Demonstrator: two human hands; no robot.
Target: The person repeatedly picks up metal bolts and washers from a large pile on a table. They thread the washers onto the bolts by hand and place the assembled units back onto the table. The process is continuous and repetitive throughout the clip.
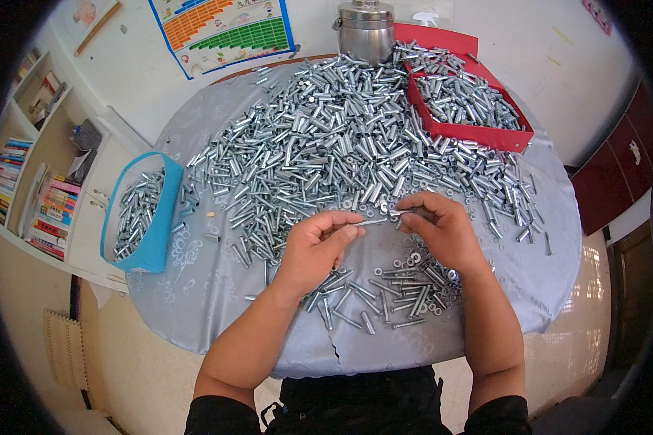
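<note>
My left hand (pixel 318 243) pinches one end of a slim silver bolt (pixel 372 222), which points right toward my other hand. Thumb and fingers of my right hand (pixel 441 228) are closed on a small silver metal piece (pixel 399 212); its exact kind is too small to make out. Both hands are close together over the middle of the table. Just beyond them spreads a large heap of silver metal sleeves and bolts (pixel 341 138). Between my forearms lie loose bolts (pixel 384 297) and several flat washers (pixel 413 258).
A blue fabric bin (pixel 163 217) with metal sleeves stands at the left. At the back right, a red box (pixel 479 138) holds more metal parts, beside a steel pot (pixel 366 32). A grey cloth (pixel 189 304) covers the round table. Bookshelves (pixel 33 159) are farther left.
</note>
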